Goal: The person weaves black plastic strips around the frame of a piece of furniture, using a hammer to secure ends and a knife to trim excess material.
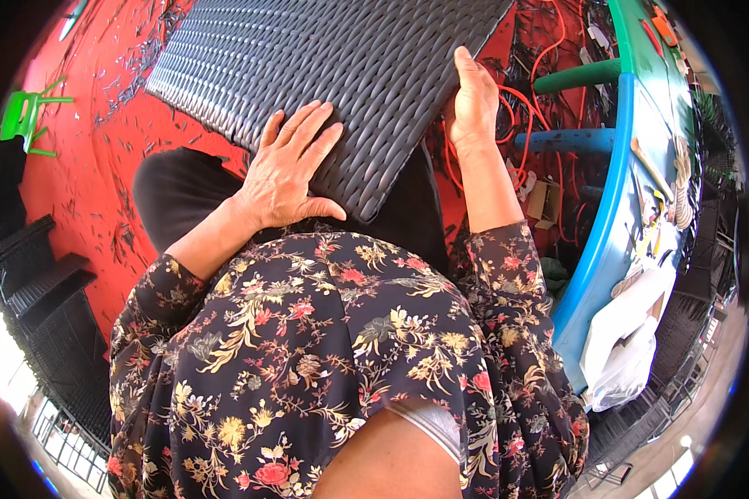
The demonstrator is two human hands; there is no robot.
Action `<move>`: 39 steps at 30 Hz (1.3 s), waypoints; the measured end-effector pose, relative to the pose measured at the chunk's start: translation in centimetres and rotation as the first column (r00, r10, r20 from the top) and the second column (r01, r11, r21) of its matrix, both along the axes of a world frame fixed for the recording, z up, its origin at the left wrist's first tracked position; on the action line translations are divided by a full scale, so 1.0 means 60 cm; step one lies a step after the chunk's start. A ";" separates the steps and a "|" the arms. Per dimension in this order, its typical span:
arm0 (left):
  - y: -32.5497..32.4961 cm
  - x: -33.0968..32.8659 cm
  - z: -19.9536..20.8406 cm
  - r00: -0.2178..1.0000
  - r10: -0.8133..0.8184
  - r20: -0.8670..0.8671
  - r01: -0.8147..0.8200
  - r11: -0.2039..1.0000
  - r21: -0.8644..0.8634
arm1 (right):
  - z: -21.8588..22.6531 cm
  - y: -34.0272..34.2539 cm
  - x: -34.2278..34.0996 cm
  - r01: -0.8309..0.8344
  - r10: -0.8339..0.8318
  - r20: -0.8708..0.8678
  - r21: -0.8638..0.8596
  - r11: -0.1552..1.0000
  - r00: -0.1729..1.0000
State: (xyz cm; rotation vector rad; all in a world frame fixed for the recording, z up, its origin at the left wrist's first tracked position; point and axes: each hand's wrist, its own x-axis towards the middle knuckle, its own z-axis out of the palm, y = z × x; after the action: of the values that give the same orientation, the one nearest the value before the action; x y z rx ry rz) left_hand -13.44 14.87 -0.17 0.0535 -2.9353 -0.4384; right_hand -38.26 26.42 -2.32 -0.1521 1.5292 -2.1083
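Note:
A large dark grey woven wicker panel (324, 83) lies tilted across my lap, one corner pointing toward my body. Flat on its near left part rests my left hand (287, 175), fingers spread, with the thumb along the near edge. My right hand (474, 104) grips the panel's right edge, its thumb up along the rim. The fingers of that hand are mostly hidden behind the edge. The panel's far end runs out of view at the top.
Dark strip scraps litter the red floor (75, 200). A small green stool (27, 116) stands at the far left. On the right, a blue and green table (612, 216) holds tools, cord and a white plastic bag (628, 341). An orange cable (528, 108) and small cardboard box (544, 204) lie nearby.

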 end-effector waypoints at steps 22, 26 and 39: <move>0.002 -0.028 -0.034 0.995 0.037 -0.088 -0.035 0.999 0.021 | 0.063 0.102 0.140 -0.255 0.277 -0.040 0.286 0.924 0.960; -0.020 -0.039 -0.018 0.964 0.066 -0.258 -0.057 0.997 0.042 | 0.090 0.068 0.122 -0.200 0.230 -0.145 0.195 0.960 0.962; -0.224 -0.026 0.049 0.780 0.327 -0.534 -0.022 0.866 0.499 | 0.230 -0.159 0.092 -0.412 0.575 -0.800 0.471 0.780 0.173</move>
State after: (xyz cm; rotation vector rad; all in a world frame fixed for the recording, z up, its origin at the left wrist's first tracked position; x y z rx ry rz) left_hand -14.97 1.43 2.78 0.2141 -2.1080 -0.9315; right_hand -32.74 16.90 11.50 -1.8461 1.7777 -1.2590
